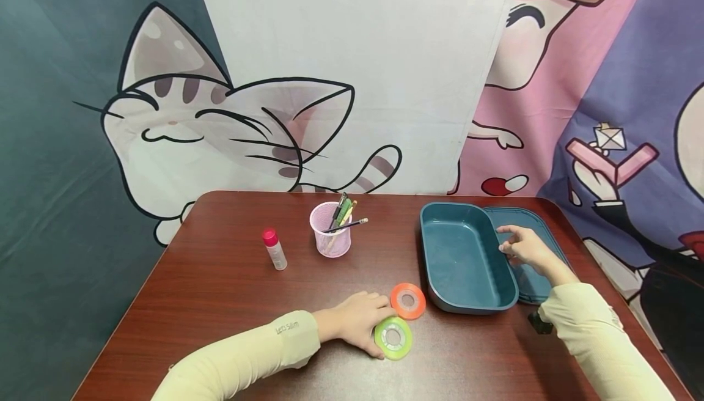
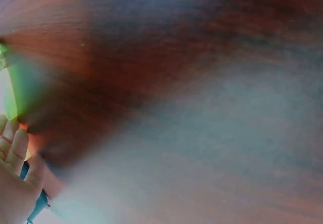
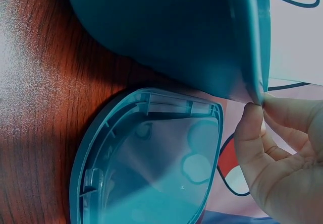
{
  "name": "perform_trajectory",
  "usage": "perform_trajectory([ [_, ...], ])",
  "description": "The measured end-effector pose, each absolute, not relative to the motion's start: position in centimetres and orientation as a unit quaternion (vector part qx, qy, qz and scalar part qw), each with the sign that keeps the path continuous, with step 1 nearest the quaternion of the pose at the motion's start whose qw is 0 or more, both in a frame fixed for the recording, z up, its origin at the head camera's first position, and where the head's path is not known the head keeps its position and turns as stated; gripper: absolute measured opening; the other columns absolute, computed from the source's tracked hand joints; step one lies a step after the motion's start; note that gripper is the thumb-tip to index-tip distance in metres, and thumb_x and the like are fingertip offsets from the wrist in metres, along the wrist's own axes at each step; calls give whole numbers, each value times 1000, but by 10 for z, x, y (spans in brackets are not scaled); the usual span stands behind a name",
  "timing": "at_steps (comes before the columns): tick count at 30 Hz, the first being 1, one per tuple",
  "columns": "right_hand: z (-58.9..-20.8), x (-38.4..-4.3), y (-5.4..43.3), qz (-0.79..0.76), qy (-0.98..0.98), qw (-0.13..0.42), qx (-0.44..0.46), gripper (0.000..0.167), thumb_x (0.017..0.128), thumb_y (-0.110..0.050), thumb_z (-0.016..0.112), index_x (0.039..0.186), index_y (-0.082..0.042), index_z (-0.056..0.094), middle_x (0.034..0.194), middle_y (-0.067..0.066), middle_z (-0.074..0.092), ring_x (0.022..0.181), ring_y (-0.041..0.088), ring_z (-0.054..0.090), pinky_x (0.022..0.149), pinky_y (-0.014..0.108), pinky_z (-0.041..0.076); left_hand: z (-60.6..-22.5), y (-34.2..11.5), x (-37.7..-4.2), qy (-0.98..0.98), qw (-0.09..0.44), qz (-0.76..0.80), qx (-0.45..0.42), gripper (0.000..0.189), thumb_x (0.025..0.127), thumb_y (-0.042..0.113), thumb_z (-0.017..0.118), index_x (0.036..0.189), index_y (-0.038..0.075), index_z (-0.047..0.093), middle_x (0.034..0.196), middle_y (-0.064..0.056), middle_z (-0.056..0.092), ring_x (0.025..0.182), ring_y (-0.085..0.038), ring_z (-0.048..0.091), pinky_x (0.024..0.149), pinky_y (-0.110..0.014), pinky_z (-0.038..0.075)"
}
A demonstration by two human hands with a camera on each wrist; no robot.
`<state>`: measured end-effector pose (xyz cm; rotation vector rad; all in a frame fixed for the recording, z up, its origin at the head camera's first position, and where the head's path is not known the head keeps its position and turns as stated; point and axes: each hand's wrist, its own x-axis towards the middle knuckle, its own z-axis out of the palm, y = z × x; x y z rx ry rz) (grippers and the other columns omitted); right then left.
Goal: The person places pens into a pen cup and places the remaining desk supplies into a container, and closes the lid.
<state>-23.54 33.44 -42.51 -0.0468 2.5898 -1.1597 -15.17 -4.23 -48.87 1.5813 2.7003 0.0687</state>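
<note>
My left hand (image 1: 357,321) holds the left edge of a lime-green tape roll (image 1: 406,338) between thumb and fingers, flat over the table. An orange tape roll (image 1: 420,303) lies just beyond it, close to the fingertips. At the left wrist view's edge, part of the green roll shows beside the fingers (image 2: 19,146). My right hand (image 1: 522,245) pinches the right rim of a deep teal box (image 1: 464,266), thumb and finger meeting on the rim in the right wrist view. Below that hand lies the teal lid (image 1: 530,282), partly tucked beside the box.
A pink mesh pen cup (image 1: 332,245) with pens and pencils stands at the table's back middle. Left of it is a glue stick (image 1: 277,254) with a red cap, upright. The brown table (image 1: 220,291) ends against a printed cloth backdrop (image 1: 352,34).
</note>
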Motion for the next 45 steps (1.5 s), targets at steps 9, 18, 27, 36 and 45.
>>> perform_trajectory([
  [9,-424,-235,335,-398,905,150,-15,47,86,-2,49,128,10,31,83,14,54,67,16,52,59,33,51,-486,-42,-158,864,-28,41,500,71,57,65,64,111,21,54,92,10,50,81,-4,47,66,-14,36],
  [18,-423,-235,334,-394,907,151,-15,47,87,-3,49,128,10,30,88,19,55,73,18,53,63,36,53,-468,-34,-179,866,-75,94,485,66,57,61,65,107,17,55,91,8,51,82,-5,49,71,-18,41],
  [27,-424,-235,336,-398,905,151,-12,47,86,-3,49,128,10,31,88,18,55,71,17,53,61,33,52,-441,-13,-207,891,-101,184,403,61,57,56,70,104,19,56,89,6,51,79,-7,49,69,-21,42],
  [36,-424,-235,334,-396,906,145,-18,46,86,-2,49,127,10,32,87,17,55,70,16,53,60,32,52,-435,8,-225,915,-83,193,345,58,62,58,66,103,20,55,91,5,51,82,-8,49,72,-23,42],
  [45,-424,-235,334,-401,905,143,-19,46,86,-2,49,127,10,32,87,18,55,69,17,53,59,32,52,-438,32,-241,928,-73,195,310,61,63,57,66,108,18,54,94,4,51,84,-8,47,69,-21,43],
])
